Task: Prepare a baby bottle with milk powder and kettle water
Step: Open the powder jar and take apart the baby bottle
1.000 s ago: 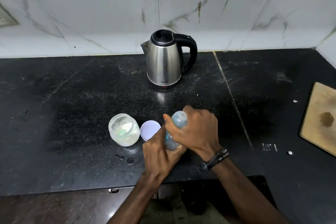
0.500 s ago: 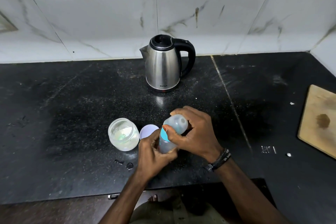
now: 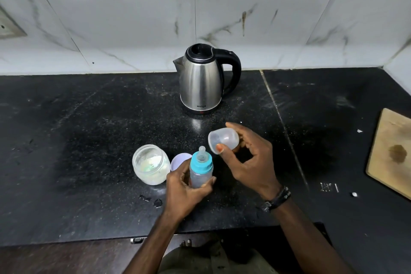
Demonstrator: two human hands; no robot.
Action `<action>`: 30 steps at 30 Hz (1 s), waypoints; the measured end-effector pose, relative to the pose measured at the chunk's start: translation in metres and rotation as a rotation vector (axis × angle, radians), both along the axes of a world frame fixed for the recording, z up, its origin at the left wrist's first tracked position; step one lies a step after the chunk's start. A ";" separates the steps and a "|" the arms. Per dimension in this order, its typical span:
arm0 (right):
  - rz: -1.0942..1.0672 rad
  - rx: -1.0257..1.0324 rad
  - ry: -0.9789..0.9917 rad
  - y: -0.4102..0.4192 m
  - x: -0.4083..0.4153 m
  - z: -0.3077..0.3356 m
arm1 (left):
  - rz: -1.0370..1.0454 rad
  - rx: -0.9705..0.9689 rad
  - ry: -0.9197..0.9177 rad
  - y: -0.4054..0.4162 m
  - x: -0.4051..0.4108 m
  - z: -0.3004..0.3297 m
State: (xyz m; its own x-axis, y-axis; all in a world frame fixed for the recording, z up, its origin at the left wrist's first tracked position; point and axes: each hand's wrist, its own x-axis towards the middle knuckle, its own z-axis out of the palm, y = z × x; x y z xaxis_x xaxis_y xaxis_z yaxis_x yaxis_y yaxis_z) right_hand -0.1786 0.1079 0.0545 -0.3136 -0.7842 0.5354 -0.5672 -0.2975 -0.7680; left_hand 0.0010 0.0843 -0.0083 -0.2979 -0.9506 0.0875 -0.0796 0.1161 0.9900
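One baby bottle (image 3: 201, 171) stands upright near the front edge of the black table (image 3: 89, 140), and the left hand (image 3: 184, 191) has its grip closed round the bottle's lower body, thumb on the near side and fingers wrapped behind. The bottle wears a blue collar with a clear teat poking up from it. The right hand (image 3: 249, 160) is off to the right and a little higher, pinching one clear domed cap (image 3: 223, 140) between thumb and fingertips — the cap is apart from the bottle, its open mouth tipped toward the left. A dark band (image 3: 278, 199) sits on that right wrist.

Just left of the bottle there is one glass jar (image 3: 151, 164), open at the top, with a pale white layer inside that could be the powder, though I cannot say for sure. Between the jar and the bottle lies one round pale lid (image 3: 179, 160), partly hidden behind the left hand.

Farther back, near the tiled wall (image 3: 266, 29), stands one steel kettle (image 3: 202, 80) with a black lid and black handle, the handle facing right and the spout left — well apart from both hands.

At the right edge one wooden board (image 3: 393, 153) lies flat, with a dark stain on it. A few wet drops (image 3: 155, 202) sit on the table in front of the jar, and two small white specks (image 3: 354, 194) lie toward the board.
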 end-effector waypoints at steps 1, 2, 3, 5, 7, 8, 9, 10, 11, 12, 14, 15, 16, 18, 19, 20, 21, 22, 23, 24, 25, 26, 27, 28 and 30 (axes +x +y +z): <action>-0.012 0.011 -0.015 -0.002 -0.005 -0.002 | 0.000 -0.001 -0.003 0.001 0.000 0.000; -0.026 0.029 -0.024 -0.005 -0.010 -0.006 | 0.000 0.001 -0.006 0.001 0.001 0.000; -0.040 0.053 -0.030 -0.007 -0.015 -0.011 | 0.000 0.006 -0.009 0.002 0.001 0.000; -0.068 0.116 -0.018 -0.014 -0.024 -0.023 | 0.000 0.018 -0.014 0.002 0.000 -0.001; -0.110 0.203 0.037 -0.020 -0.032 -0.039 | -0.001 0.018 -0.020 0.003 -0.001 -0.004; -0.133 0.249 0.058 -0.023 -0.035 -0.046 | 0.000 0.018 -0.021 0.003 -0.001 -0.005; -0.152 0.289 0.072 -0.025 -0.037 -0.053 | 0.003 0.020 -0.020 0.004 -0.001 -0.006; -0.163 0.323 0.086 -0.027 -0.039 -0.059 | 0.007 0.021 -0.019 0.004 -0.002 -0.006; -0.167 0.352 0.103 -0.029 -0.040 -0.064 | 0.009 0.021 -0.017 0.004 -0.002 -0.006; -0.165 0.380 0.121 -0.031 -0.040 -0.069 | 0.010 0.019 -0.018 0.005 -0.003 -0.007; -0.154 0.437 0.162 -0.034 -0.042 -0.077 | 0.011 0.017 -0.028 0.005 -0.003 -0.008; -0.150 0.463 0.178 -0.035 -0.043 -0.080 | 0.012 0.021 -0.033 0.005 -0.003 -0.009; -0.146 0.486 0.193 -0.036 -0.043 -0.083 | 0.012 0.024 -0.038 0.005 -0.003 -0.011; -0.134 0.527 0.225 -0.036 -0.043 -0.088 | 0.007 0.023 -0.053 0.006 -0.003 -0.013; -0.127 0.545 0.236 -0.036 -0.043 -0.090 | 0.005 0.024 -0.058 0.006 -0.003 -0.014; -0.123 0.562 0.241 -0.037 -0.043 -0.092 | 0.007 0.026 -0.060 0.007 -0.003 -0.014; -0.122 0.578 0.240 -0.037 -0.044 -0.094 | 0.009 0.029 -0.060 0.007 -0.003 -0.014; -0.123 0.595 0.236 -0.037 -0.044 -0.096 | 0.011 0.033 -0.062 0.008 -0.003 -0.014; -0.125 0.611 0.232 -0.037 -0.043 -0.097 | 0.011 0.036 -0.065 0.008 -0.003 -0.014; -0.127 0.626 0.232 -0.037 -0.043 -0.098 | 0.012 0.037 -0.069 0.008 -0.003 -0.015; -0.129 0.640 0.235 -0.036 -0.043 -0.100 | 0.013 0.039 -0.074 0.008 -0.003 -0.015; -0.132 0.654 0.237 -0.036 -0.043 -0.101 | 0.014 0.038 -0.083 0.008 -0.003 -0.017; -0.138 0.668 0.234 -0.036 -0.043 -0.102 | 0.015 0.035 -0.094 0.007 -0.003 -0.019; -0.143 0.682 0.227 -0.036 -0.043 -0.103 | 0.014 0.031 -0.107 0.006 -0.002 -0.021; -0.147 0.716 0.215 -0.035 -0.044 -0.103 | 0.011 0.022 -0.128 0.005 -0.002 -0.024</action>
State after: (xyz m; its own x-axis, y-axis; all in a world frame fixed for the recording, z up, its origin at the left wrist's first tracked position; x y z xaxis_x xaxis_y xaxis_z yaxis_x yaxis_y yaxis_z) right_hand -0.2222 0.0732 -0.0489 -0.3881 -0.9212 -0.0276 -0.7211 0.3222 -0.6134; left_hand -0.0011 0.0898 -0.0320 -0.2953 -0.9550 0.0283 -0.2067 0.0928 0.9740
